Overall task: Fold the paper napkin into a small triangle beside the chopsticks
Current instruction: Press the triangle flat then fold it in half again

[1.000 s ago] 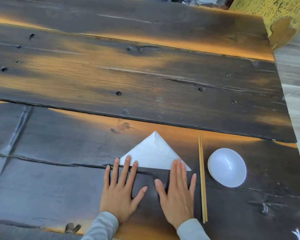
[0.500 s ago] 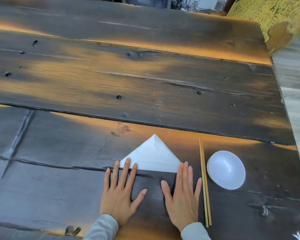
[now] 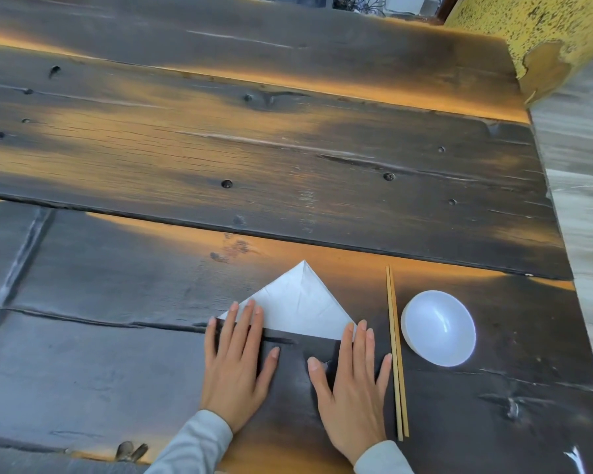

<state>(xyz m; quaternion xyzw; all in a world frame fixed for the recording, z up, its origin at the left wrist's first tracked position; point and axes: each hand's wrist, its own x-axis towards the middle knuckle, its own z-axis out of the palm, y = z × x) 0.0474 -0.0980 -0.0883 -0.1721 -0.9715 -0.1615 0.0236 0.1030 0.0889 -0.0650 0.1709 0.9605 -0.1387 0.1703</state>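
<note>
While both palms lie flat, left hand (image 3: 235, 366) and right hand (image 3: 351, 381) fingertips pin the napkin (image 3: 297, 306) corners, grip open.

Warm orange light is falling in bands across the dark plank table (image 3: 220, 159), catching its knots and cracks. A yellow, speckled pillar (image 3: 541, 32) with peeling paint is standing past the far right corner, and pale streaked flooring (image 3: 582, 186) is showing along the right edge.
</note>
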